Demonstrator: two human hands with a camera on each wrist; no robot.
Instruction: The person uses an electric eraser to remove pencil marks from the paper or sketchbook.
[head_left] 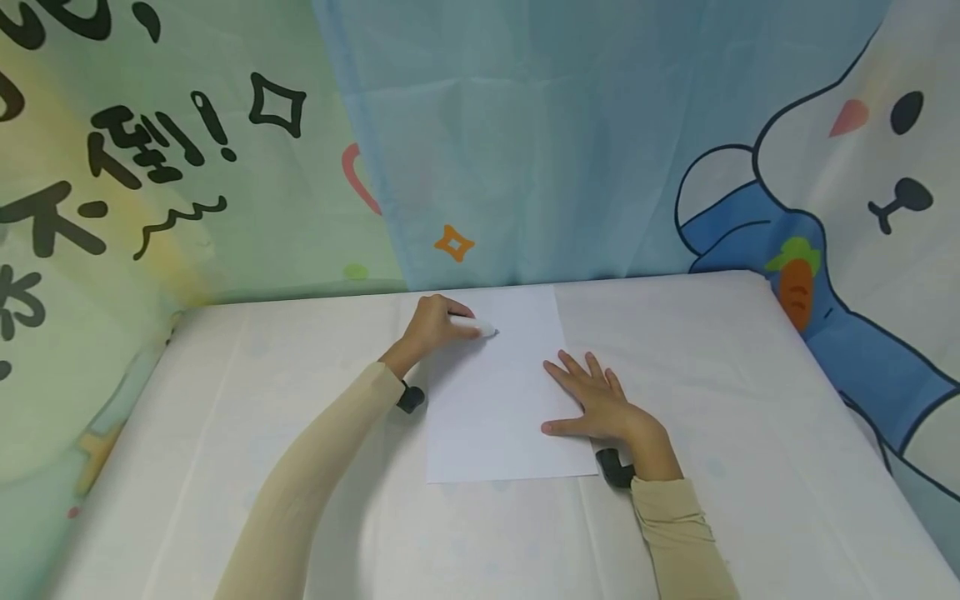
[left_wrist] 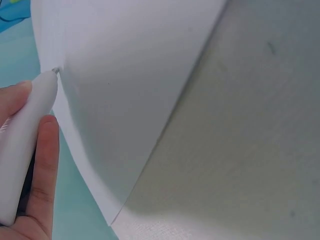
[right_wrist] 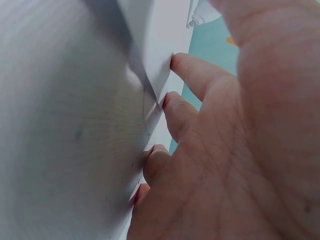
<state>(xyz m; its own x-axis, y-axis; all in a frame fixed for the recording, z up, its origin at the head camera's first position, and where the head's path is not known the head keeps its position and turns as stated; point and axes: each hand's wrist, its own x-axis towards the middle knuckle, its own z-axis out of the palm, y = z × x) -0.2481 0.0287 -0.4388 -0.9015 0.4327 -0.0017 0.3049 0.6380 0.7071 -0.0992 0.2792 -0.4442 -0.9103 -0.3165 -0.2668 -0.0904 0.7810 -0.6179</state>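
A white sheet of paper [head_left: 495, 417] lies on the table, long side running away from me. Over its upper left part, my left hand [head_left: 441, 325] holds a white correction pen [head_left: 482, 326] with a small metal tip. The pen [left_wrist: 22, 150] slants toward the sheet in the left wrist view; whether its tip touches the paper I cannot tell. With fingers spread, my right hand [head_left: 600, 407] rests across the sheet's right edge. Some of its fingertips [right_wrist: 177, 60] press on the paper in the right wrist view. No marks show on the sheet.
A white cloth [head_left: 750, 467] covers the table. Behind it hangs a blue and green printed curtain [head_left: 570, 150] with a cartoon bear and lettering. Black wrist cameras [head_left: 411, 397] sit at both wrists, close to the paper's sides.
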